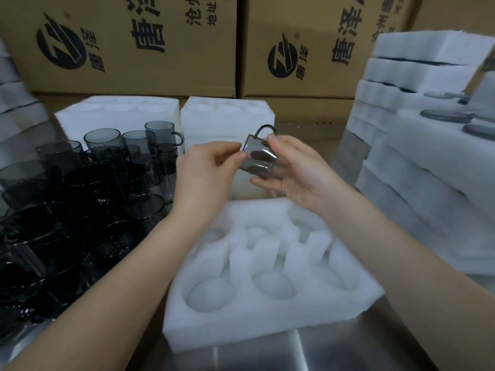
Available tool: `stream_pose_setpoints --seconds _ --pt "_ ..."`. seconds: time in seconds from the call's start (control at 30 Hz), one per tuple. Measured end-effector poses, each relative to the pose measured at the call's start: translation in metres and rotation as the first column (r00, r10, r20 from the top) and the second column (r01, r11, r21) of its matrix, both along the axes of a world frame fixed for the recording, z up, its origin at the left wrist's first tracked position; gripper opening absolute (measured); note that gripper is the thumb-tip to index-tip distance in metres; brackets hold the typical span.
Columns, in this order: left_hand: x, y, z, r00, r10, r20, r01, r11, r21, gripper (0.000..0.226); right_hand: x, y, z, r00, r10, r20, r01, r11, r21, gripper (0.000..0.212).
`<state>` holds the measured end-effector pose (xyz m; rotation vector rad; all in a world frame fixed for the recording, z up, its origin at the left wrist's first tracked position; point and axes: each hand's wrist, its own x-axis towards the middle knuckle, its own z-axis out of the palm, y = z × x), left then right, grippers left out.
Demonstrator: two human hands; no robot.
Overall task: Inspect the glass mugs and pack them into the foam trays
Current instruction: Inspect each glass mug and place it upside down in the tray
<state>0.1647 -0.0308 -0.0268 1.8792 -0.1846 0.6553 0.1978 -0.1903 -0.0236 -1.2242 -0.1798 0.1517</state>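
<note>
A small smoky grey glass mug (257,156) is held up in the air between both hands, handle pointing away and up. My left hand (207,171) pinches its left side with thumb and fingertips. My right hand (290,171) cradles it from the right and below, thumb on top near the handle. Directly beneath lies a white foam tray (267,311) with several round cavities, all bare. A crowd of several more grey glass mugs (88,199) stands on the left of the table.
Two white foam blocks (227,116) stand behind the mugs. Tall stacks of foam trays (417,145) rise on the right, some with dark lids on top. Printed cardboard boxes (128,44) wall off the back. A metal tabletop (321,352) shows at the front.
</note>
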Motion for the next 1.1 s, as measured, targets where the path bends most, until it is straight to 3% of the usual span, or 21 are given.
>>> stream_pose_setpoints --seconds 0.07,0.13,0.23,0.3,0.43,0.53,0.67,0.87,1.1 --pt "0.002 0.008 0.009 0.991 0.034 -0.127 -0.027 0.998 0.056 0.011 -0.003 -0.005 0.007 0.992 -0.013 0.123 0.028 0.992 -0.125 0.006" --pt "0.002 0.02 0.02 0.944 0.031 -0.33 0.048 0.972 0.23 0.011 -0.009 -0.007 0.019 0.973 0.048 0.227 0.016 0.963 -0.271 0.015" --pt "-0.002 0.036 0.034 0.824 0.146 -0.548 0.263 0.758 0.597 0.019 -0.025 -0.004 0.042 0.92 0.218 0.325 -0.04 0.879 -0.475 0.031" --pt "-0.005 0.041 0.037 0.783 0.189 -0.592 0.346 0.659 0.668 0.012 -0.04 0.004 0.052 0.866 0.335 0.371 -0.064 0.811 -0.582 0.04" --pt "-0.005 0.052 0.035 0.75 0.084 -0.656 0.402 0.73 0.552 0.005 -0.064 0.027 0.054 0.748 0.508 0.428 0.04 0.608 -0.793 0.039" --pt "-0.003 0.059 0.034 0.732 0.032 -0.68 0.365 0.825 0.431 0.024 -0.07 0.033 0.052 0.713 0.568 0.412 0.103 0.496 -0.862 0.044" --pt "0.001 0.062 0.029 0.719 -0.002 -0.695 0.358 0.858 0.368 0.018 -0.069 0.04 0.043 0.676 0.602 0.424 0.239 0.365 -0.9 0.042" --pt "0.006 0.065 0.022 0.701 -0.077 -0.709 0.363 0.894 0.262 0.032 -0.065 0.04 0.039 0.708 0.6 0.371 0.225 0.306 -0.925 0.047" --pt "0.009 0.064 0.019 0.715 -0.073 -0.695 0.363 0.889 0.28 0.025 -0.065 0.042 0.039 0.715 0.628 0.306 0.195 0.242 -0.951 0.052"
